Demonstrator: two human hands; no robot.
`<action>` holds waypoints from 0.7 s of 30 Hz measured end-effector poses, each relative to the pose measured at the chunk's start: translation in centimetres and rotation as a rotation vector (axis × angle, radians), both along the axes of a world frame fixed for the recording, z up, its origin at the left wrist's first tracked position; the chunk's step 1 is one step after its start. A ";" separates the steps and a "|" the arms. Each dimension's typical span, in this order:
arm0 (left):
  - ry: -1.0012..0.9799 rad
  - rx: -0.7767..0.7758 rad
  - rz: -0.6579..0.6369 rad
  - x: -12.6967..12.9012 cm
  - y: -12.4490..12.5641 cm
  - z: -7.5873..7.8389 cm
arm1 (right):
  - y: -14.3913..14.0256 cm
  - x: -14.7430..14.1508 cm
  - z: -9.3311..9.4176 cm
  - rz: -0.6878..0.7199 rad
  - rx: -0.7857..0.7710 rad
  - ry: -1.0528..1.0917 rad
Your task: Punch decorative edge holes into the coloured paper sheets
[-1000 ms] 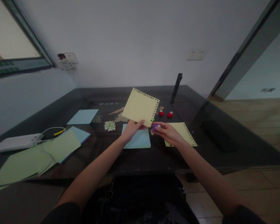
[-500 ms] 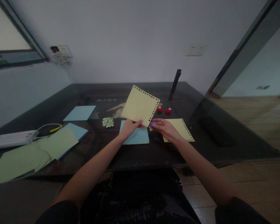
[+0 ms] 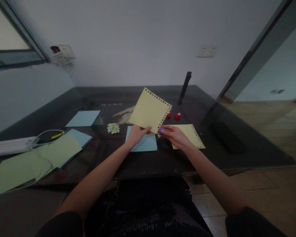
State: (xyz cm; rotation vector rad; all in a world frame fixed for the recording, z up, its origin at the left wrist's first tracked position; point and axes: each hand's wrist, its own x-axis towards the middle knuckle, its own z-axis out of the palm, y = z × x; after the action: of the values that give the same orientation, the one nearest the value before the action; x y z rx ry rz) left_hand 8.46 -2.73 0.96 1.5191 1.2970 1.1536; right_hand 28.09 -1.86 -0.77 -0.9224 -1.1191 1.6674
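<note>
My left hand (image 3: 136, 134) pinches the lower edge of a pale yellow paper sheet (image 3: 149, 110) and holds it tilted above the dark table (image 3: 162, 158). Small punched holes run along the sheet's top and right edges. My right hand (image 3: 175, 135) grips a small purple paper punch (image 3: 160, 130) at the sheet's lower right corner. A light blue sheet (image 3: 145, 144) lies under my left hand. Another yellow sheet with a punched edge (image 3: 193, 135) lies beneath my right hand.
Two red punches (image 3: 174, 115) sit behind the held sheet, near a black upright post (image 3: 185, 84). A heap of punched paper bits (image 3: 113, 128) lies left of centre. Blue sheets (image 3: 83, 118), green sheets (image 3: 51, 152) and a white power strip with cables (image 3: 12, 146) are at left.
The held sheet has risen slightly and tilted, and my right hand with the purple punch has moved closer against its lower right corner. The view has shifted a little.
</note>
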 end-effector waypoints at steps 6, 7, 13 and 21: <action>0.029 0.022 -0.004 -0.1 0.0 -0.4 | -0.1 -0.1 0.0 -0.020 0.017 -0.044; 0.031 0.027 -0.003 -0.1 0.0 -0.4 | -0.2 -0.1 0.1 -0.021 0.019 -0.049; 0.084 0.086 -0.004 -0.1 0.1 -0.7 | -0.7 0.0 0.6 0.031 -0.011 -0.054; 0.022 0.089 -0.050 0.0 0.5 -1.6 | -0.7 -0.2 0.3 0.077 0.010 -0.065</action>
State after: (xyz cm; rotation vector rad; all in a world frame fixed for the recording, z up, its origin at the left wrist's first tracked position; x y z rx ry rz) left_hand 8.45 -2.25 -0.68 1.6235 1.2291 1.1790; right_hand 27.91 -2.56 -0.51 -0.9432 -1.2189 1.7029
